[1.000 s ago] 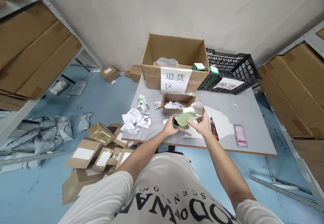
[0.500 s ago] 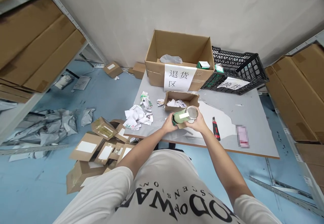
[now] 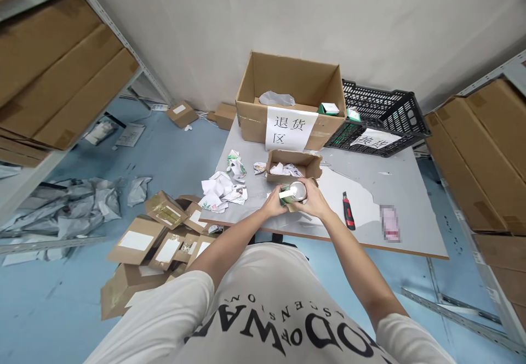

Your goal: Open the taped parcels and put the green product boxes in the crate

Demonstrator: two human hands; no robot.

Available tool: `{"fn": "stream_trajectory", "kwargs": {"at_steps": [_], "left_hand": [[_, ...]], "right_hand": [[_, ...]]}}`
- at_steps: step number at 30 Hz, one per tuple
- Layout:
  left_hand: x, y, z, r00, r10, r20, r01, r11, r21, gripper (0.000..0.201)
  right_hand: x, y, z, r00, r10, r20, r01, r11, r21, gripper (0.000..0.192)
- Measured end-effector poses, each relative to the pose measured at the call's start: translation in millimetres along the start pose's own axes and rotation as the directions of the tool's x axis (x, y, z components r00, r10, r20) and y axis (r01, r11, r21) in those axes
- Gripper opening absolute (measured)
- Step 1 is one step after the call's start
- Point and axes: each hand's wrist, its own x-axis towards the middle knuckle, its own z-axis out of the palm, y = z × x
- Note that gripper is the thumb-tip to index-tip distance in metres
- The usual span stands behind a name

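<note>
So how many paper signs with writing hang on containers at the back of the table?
2: one sign on the front of the large cardboard box, the other sign on the black plastic crate to its right.

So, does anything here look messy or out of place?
Yes. Crumpled papers litter the table's left edge, and small cardboard boxes lie tumbled on the floor beside it, some tilted, among grey plastic bags.

White wall — blue floor, grey table.

Bright, even indoor light with soft shadows; wide-angle bending at the edges, centre sharp.
</note>
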Motion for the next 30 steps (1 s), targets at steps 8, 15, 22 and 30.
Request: {"fn": "stream_trajectory", "kwargs": {"at_steps": [8,15,22,30], "left_hand": [[0,4,-4.2,0.997,0.039,0.068,-0.043,0.997,0.057,0.075],[1,1,-4.4,0.997,0.03,0.064,-0.032,0.999,0.036,0.076],[-2,-3,-6.7,0.997,0.018,0.07,-0.021,0.999,0.029,0.08],[5,0,-9.8,0.998,0.004,0.068,-0.004,1.0,0.003,0.078]], "right_hand": [[1,-7,2,0.984,0.07,0.161,-0.018,0.952,-0.306,0.052],[16,-13,8,0.942,0.127,0.312,0.032,0.889,-0.457,0.047],[19,1,11,0.918,0.022,0.397,0.147,0.909,-0.39,0.039],[-2,19,20,0.942,-0.06,0.331,0.201,0.889,-0.411,0.043]]}}
